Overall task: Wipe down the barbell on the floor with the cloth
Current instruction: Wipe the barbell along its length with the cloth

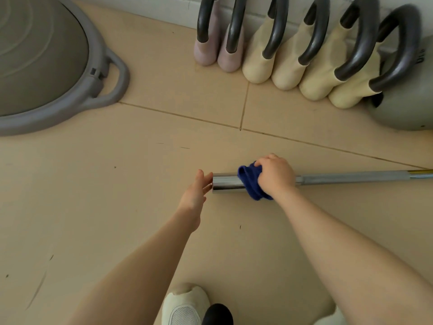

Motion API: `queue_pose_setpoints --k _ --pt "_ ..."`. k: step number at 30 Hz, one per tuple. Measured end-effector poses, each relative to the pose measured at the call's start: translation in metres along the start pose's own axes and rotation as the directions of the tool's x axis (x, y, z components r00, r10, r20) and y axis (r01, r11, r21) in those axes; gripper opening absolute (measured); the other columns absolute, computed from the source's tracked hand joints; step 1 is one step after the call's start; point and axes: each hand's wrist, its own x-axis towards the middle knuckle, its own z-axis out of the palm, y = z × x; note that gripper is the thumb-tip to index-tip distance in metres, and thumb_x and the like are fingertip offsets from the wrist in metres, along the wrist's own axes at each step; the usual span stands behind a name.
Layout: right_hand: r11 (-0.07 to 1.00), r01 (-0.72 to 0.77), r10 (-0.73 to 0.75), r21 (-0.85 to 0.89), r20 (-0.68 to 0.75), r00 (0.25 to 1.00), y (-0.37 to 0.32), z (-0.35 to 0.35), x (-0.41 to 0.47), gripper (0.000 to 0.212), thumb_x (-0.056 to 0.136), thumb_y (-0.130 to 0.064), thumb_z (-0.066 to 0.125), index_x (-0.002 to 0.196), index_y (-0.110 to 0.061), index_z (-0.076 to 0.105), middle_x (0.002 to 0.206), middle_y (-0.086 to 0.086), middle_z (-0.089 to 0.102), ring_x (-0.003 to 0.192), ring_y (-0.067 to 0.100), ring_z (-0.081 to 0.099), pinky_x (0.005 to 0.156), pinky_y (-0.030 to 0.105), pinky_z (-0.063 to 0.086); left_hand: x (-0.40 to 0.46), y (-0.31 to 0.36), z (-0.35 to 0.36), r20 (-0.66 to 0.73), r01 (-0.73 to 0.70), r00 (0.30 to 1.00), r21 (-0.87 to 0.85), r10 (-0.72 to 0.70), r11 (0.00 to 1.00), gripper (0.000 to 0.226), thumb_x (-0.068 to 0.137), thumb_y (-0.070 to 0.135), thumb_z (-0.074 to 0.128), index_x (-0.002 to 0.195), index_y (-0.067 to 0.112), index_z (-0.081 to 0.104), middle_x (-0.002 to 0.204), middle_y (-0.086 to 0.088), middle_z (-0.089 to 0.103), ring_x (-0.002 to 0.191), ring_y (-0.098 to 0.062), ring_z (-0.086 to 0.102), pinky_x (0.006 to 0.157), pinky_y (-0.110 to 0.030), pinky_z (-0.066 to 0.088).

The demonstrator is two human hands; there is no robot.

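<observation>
A chrome barbell [351, 178] lies on the tan tiled floor, running from the middle of the view off the right edge. Its thick shiny sleeve end [225, 182] points left. A blue cloth [250, 181] is wrapped over the sleeve. My right hand [276, 175] grips the cloth around the bar. My left hand [195, 192] is stretched out with straight fingers, its fingertips touching the sleeve's end face.
A grey balance trainer dome [46, 66] fills the back left. Several soft kettlebells with dark handles [281, 57], pink and cream, stand along the wall at the back. A grey ball [403, 109] sits at the far right. My white shoe [185, 306] is at the bottom.
</observation>
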Motion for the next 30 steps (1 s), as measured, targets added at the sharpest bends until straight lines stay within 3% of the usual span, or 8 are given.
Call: queue_pose_setpoints --k 3,6,10,12,16,20,25,30 --pt "0.945 0.203 -0.223 0.255 0.052 0.973 -0.030 0.007 -0.008 0.044 0.085 -0.002 0.040 0.121 -0.018 0.060 0.129 0.004 0.053 0.116 0.027 0.049 0.095 0.033 0.042 -0.002 0.002 0.001 0.038 -0.025 0.999 0.089 0.022 0.996 0.048 0.099 0.049 0.022 0.136 0.029 0.044 0.142 0.009 0.041 0.133 -0.009 0.033 0.115 -0.036 0.018" --pt "0.883 0.348 -0.397 0.316 0.104 0.912 -0.024 0.001 -0.008 0.056 0.080 0.009 0.040 0.128 -0.016 0.056 0.137 0.001 0.049 0.123 0.022 0.044 0.100 0.026 0.034 -0.003 0.000 0.005 0.096 -0.105 0.991 0.150 0.092 0.983 0.038 0.101 0.031 0.033 0.139 0.030 0.036 0.138 0.013 0.038 0.128 -0.003 0.031 0.104 -0.021 0.018" --pt "0.994 0.108 -0.110 -0.025 -0.106 0.988 0.030 -0.002 -0.010 0.049 0.079 0.002 0.047 0.123 -0.017 0.059 0.130 0.003 0.055 0.115 0.030 0.046 0.097 0.032 0.036 0.001 -0.004 0.005 0.076 -0.144 0.989 0.244 0.129 0.959 0.047 0.101 0.024 0.035 0.146 0.025 0.024 0.150 0.012 0.024 0.134 -0.003 0.022 0.101 -0.018 0.015" --pt "1.000 -0.002 -0.002 -0.023 -0.186 0.983 0.034 0.002 -0.017 0.043 0.080 0.000 0.048 0.120 -0.012 0.060 0.128 0.007 0.055 0.111 0.033 0.046 0.093 0.035 0.037 0.005 -0.004 0.006 0.063 -0.138 0.990 0.257 0.126 0.956 0.047 0.101 0.023 0.034 0.147 0.026 0.024 0.148 0.013 0.026 0.128 0.001 0.024 0.101 -0.019 0.015" --pt "0.979 0.097 -0.067 0.180 -0.169 0.983 -0.007 0.018 -0.029 0.048 0.082 0.002 0.046 0.128 -0.007 0.052 0.137 0.011 0.045 0.119 0.034 0.041 0.101 0.035 0.034 0.013 -0.003 0.008 0.014 -0.173 0.984 0.302 0.177 0.937 0.052 0.097 0.009 0.044 0.145 0.023 0.029 0.141 0.003 0.040 0.127 -0.009 0.038 0.099 -0.022 0.028" --pt "0.951 0.298 -0.290 0.082 -0.097 0.952 -0.005 0.020 -0.029 0.059 0.083 0.004 0.046 0.140 -0.011 0.039 0.149 0.007 0.032 0.131 0.030 0.034 0.109 0.033 0.029 0.021 0.002 0.004 -0.019 -0.189 0.979 0.313 0.205 0.931 0.049 0.095 0.006 0.049 0.141 0.018 0.037 0.124 0.004 0.053 0.107 -0.007 0.052 0.081 -0.017 0.039" --pt "0.999 0.043 -0.035 0.031 -0.230 0.973 0.028 0.017 -0.018 0.061 0.078 0.006 0.057 0.136 -0.005 0.042 0.142 0.016 0.040 0.122 0.037 0.040 0.103 0.041 0.035 0.028 0.007 0.005 -0.127 -0.162 0.969 0.328 0.214 0.930 0.042 0.093 0.018 0.054 0.134 0.019 0.044 0.116 0.007 0.055 0.099 -0.013 0.054 0.072 -0.021 0.041" --pt "0.989 0.138 -0.121 0.053 -0.241 0.963 -0.012 0.034 -0.030 0.070 0.058 0.011 0.072 0.125 0.005 0.052 0.128 0.027 0.051 0.107 0.046 0.055 0.092 0.048 0.049 0.038 0.019 0.015 -0.224 -0.136 0.952 0.306 0.210 0.942 0.025 0.091 0.021 0.056 0.114 0.011 0.057 0.103 -0.002 0.060 0.089 -0.019 0.054 0.081 -0.034 0.047"
